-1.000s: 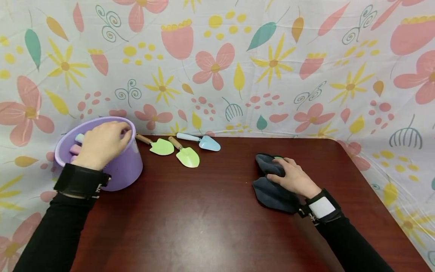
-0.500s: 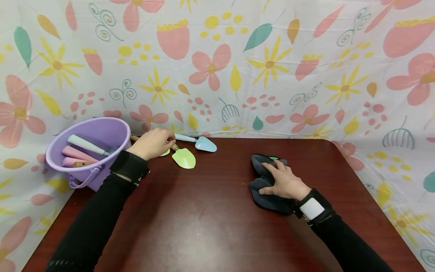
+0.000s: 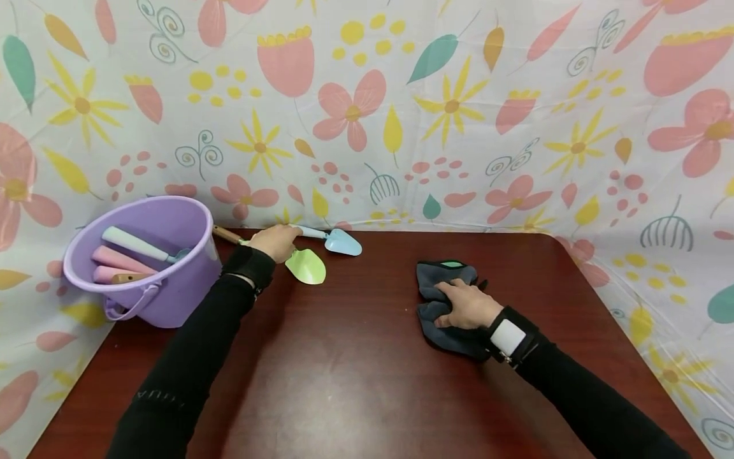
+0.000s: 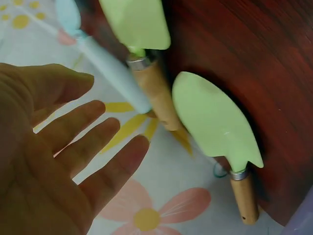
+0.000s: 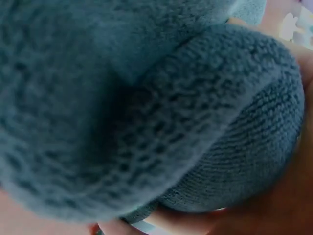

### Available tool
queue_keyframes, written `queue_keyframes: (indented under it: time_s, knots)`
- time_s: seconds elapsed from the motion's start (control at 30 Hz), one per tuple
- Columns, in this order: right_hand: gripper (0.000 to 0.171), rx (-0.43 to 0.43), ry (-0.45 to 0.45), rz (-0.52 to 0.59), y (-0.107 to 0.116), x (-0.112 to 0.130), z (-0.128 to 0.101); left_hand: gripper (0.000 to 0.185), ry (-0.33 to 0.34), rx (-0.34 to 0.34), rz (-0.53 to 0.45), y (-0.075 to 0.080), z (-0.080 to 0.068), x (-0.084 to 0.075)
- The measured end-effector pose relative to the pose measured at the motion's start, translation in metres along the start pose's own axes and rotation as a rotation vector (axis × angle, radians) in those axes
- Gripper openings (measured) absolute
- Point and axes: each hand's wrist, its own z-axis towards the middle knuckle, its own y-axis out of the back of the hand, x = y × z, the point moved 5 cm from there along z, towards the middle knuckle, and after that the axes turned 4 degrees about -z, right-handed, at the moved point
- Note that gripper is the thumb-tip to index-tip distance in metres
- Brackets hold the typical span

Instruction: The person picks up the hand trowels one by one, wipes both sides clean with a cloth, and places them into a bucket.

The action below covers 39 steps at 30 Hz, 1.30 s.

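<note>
Trowels (image 3: pixel 306 265) are reached for by the spread left hand (image 3: pixel 278 242); three remain outside the bucket (image 3: pixel 172 280), while the cloth (image 3: pixel 444 309) is gripped by the right hand (image 3: pixel 467 305).

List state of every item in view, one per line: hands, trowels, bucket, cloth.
left hand: open, fingers straight, above the trowels, gripping none.
right hand: grips the cloth, fingers curled into it.
grey cloth: bunched on the table.
green trowels: two, lying flat at the table's back edge.
blue trowel: lying flat beside them.
purple bucket: upright, several tool handles inside.
table: bears all of these.
</note>
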Motion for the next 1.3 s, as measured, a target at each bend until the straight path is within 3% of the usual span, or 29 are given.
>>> queue_keyframes:
  time_s: [0.1, 0.17, 0.27, 0.37, 0.47, 0.73, 0.87, 1.07, 1.23, 1.3]
  knots:
    - [0.071, -0.035, 0.014, -0.019, 0.004, 0.002, 0.001, 0.072, -0.051, -0.121, 0.013, 0.002, -0.004, -0.003]
    - [0.063, -0.062, 0.02, -0.029, 0.005, 0.004, 0.003, 0.061, -0.071, -0.188, 0.076, -0.002, -0.005, -0.001]
    - [0.054, -0.109, 0.03, -0.046, 0.005, 0.005, 0.005, 0.038, -0.008, -0.158, 0.229, -0.017, -0.001, 0.011]
    - [0.051, -0.14, 0.034, -0.036, 0.008, 0.003, 0.005, 0.021, 0.063, -0.022, 0.367, -0.03, 0.003, 0.023]
    - [0.051, -0.166, 0.014, -0.013, 0.015, -0.006, 0.005, 0.024, 0.087, 0.025, 0.388, -0.034, 0.005, 0.026]
    - [0.044, -0.283, -0.007, 0.164, 0.05, -0.036, -0.005, 0.023, 0.029, 0.019, 0.419, -0.039, 0.0, 0.018]
    - [0.037, -0.342, 0.019, 0.356, 0.065, -0.043, -0.021, 0.023, 0.006, 0.019, 0.413, -0.043, -0.003, 0.014]
    - [0.043, -0.384, 0.072, 0.692, 0.079, -0.037, -0.033, 0.014, -0.066, -0.06, 0.294, -0.039, -0.006, 0.005]
    - [0.046, -0.445, 0.119, 0.792, 0.087, -0.02, -0.032, 0.013, -0.166, -0.132, 0.162, -0.036, -0.01, -0.006]
    - [0.045, -0.467, 0.14, 0.839, 0.089, -0.012, -0.031, 0.025, -0.196, -0.155, 0.088, -0.035, -0.012, -0.012]
